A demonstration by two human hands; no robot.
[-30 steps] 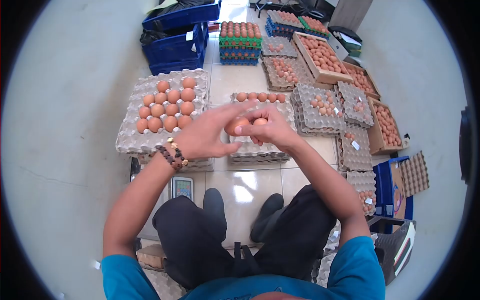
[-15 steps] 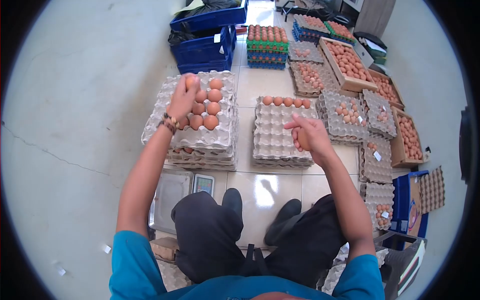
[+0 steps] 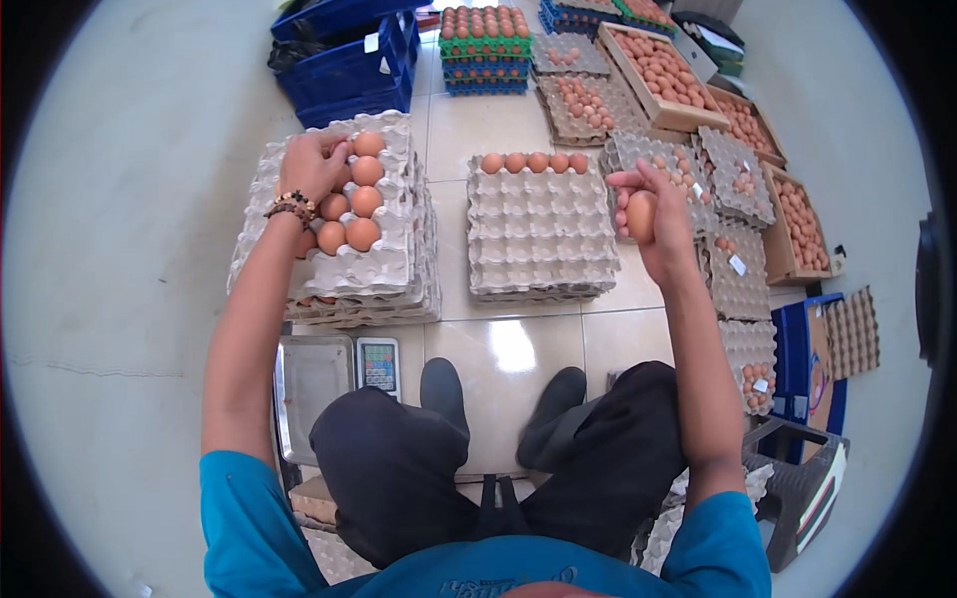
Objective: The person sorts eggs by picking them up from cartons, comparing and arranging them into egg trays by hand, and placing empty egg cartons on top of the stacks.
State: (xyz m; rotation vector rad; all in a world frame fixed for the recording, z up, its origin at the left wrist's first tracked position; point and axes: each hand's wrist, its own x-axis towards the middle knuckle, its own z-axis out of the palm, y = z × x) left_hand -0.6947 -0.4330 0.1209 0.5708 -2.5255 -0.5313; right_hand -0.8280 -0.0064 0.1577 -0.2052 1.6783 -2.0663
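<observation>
My left hand (image 3: 313, 165), a beaded bracelet at its wrist, reaches down into the grey egg tray (image 3: 384, 264) on the left stack. Its fingers are closed around an egg, mostly hidden by the hand, beside the far egg (image 3: 369, 145) of the right-hand column. Several brown eggs sit in that tray's cups near the hand. My right hand (image 3: 663, 214) is raised just right of the middle tray stack (image 3: 543, 234), with a brown egg (image 3: 641, 217) held against the palm and fingers. The middle tray has one row of eggs (image 3: 538, 162) along its far edge.
A scale (image 3: 379, 366) with a metal pan (image 3: 314, 389) stands by my left knee. Blue crates (image 3: 349, 75) and a green-and-blue tray stack (image 3: 485, 55) are at the back. Wooden boxes of eggs (image 3: 663, 75) and more grey trays line the right. A dark stool (image 3: 802, 488) is at lower right.
My left hand has lowered its egg into the left tray. The right hand has turned palm inward and moved away from above the middle tray, still holding its egg. The view has shifted.
</observation>
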